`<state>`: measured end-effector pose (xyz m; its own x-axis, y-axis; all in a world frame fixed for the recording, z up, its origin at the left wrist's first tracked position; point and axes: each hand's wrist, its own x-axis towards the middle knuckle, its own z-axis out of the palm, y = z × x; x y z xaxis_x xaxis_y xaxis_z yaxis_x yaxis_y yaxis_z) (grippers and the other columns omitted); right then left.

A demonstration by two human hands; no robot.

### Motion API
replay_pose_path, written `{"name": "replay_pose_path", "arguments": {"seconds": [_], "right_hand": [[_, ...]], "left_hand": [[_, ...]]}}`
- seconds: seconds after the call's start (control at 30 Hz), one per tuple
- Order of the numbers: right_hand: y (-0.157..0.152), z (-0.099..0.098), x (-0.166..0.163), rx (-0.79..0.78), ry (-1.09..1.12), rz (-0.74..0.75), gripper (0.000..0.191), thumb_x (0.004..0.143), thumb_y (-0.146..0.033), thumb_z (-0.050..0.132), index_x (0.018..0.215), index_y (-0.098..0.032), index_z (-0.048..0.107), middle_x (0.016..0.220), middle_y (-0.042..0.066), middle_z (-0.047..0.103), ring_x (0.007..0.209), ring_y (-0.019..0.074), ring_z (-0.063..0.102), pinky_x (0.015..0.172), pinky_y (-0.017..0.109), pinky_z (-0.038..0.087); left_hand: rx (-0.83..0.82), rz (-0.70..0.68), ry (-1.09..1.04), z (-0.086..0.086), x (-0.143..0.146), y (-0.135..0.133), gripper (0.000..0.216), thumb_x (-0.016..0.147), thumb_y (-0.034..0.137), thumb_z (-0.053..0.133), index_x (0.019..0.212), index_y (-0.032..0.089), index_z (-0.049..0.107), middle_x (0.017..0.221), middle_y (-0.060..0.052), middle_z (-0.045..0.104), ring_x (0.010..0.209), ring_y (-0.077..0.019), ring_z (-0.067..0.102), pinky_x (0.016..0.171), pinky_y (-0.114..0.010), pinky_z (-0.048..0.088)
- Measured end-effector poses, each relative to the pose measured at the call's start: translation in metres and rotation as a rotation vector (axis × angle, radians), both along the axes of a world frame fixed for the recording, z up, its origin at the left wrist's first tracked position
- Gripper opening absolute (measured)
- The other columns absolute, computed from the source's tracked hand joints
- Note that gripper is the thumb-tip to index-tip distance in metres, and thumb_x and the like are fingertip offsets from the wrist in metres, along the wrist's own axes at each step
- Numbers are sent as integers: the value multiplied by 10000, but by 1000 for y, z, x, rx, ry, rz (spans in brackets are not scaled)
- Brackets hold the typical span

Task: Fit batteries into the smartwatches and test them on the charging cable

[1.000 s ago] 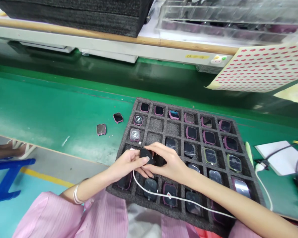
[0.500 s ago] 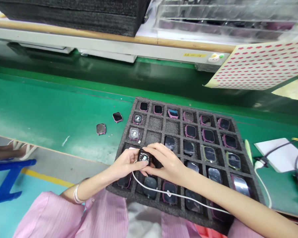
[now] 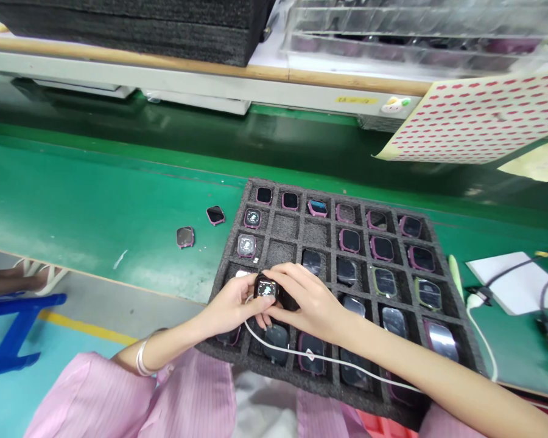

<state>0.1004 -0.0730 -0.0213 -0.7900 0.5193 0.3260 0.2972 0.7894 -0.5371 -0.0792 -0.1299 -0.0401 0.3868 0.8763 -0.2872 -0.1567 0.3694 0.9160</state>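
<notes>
My left hand (image 3: 231,301) and my right hand (image 3: 305,298) meet over the near left part of a black foam tray (image 3: 442,243). Together they pinch one small smartwatch body (image 3: 265,288), its lit screen facing up. A white cable (image 3: 329,360) runs from under the watch, across the tray's near row and along my right forearm. The tray's square cells hold several watch bodies, most with pink rims; a few cells near the far left are empty.
Two loose watch bodies (image 3: 186,236) (image 3: 215,215) lie on the green belt (image 3: 95,194) left of the tray. A red-dotted sticker sheet (image 3: 479,121) hangs at the right. White paper and cables (image 3: 511,286) sit right of the tray. Dark foam sheets (image 3: 132,27) are stacked behind.
The watch in my hands was turned over: a second ago its dark back faced up, and its lit screen shows now. Hands stay in the same spot.
</notes>
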Motion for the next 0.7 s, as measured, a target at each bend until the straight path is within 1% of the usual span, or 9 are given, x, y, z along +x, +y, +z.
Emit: {"name": "replay_pose_path", "arguments": {"seconds": [0.07,0.1,0.17,0.23,0.3,0.4,0.5,0.6,0.7], "right_hand": [[5,7,1,-24,-30,10,335,855,-311,593,1142,-145,544,1048,127,580,963,249,565,810,404,508],[10,10,2,-54,-28,18,328,841,-302,612,1124,-149,551,1051,122,571,972,248,560,818,401,504],[21,13,4,-123,26,8,322,816,-297,650,1093,-162,556,1036,106,559,955,232,561,806,375,506],[34,9,7,-154,88,-67,323,808,-306,670,1078,-175,552,1015,91,553,919,217,567,781,358,510],[43,1,9,-115,61,-157,325,803,-321,681,1067,-179,557,1009,89,550,913,226,567,782,379,509],[47,-8,13,36,-135,-197,345,821,-302,660,1117,-160,552,1053,119,558,957,271,556,808,457,495],[45,2,21,173,-286,-183,385,843,-283,631,1184,-134,529,1137,162,549,1021,304,534,819,483,488],[44,20,34,237,-469,-180,256,827,-259,651,1042,-126,606,969,136,598,897,293,577,764,458,498],[42,24,43,243,-650,-214,218,783,-262,700,920,-104,637,812,109,577,737,270,578,670,423,500]], "left_hand": [[18,-13,70,0,1,-1,363,847,430,565,1055,140,502,617,35,532,454,-91,515,438,-201,432],[33,-19,92,0,1,-2,378,850,427,561,1096,149,493,628,42,516,463,-83,494,452,-201,426],[67,-26,94,-1,1,-3,419,834,415,589,1156,169,481,703,27,527,577,-99,523,572,-227,462],[77,-31,60,-2,1,-3,443,805,401,632,1161,178,491,791,0,549,740,-137,555,715,-263,471],[53,-33,35,-3,0,-3,427,798,397,641,1140,182,504,782,1,540,775,-148,548,740,-272,460],[19,-27,19,-2,1,-4,394,805,381,634,1122,187,505,752,16,518,694,-121,516,659,-243,443],[5,-37,28,2,1,-4,363,809,356,629,1102,189,496,742,35,500,564,-74,449,524,-202,390],[-23,-56,60,9,3,-2,263,822,348,609,979,178,485,669,68,453,458,-40,377,425,-178,321],[-10,-76,78,14,8,3,241,831,332,594,962,167,475,697,55,476,459,-32,395,399,-162,314]]}}
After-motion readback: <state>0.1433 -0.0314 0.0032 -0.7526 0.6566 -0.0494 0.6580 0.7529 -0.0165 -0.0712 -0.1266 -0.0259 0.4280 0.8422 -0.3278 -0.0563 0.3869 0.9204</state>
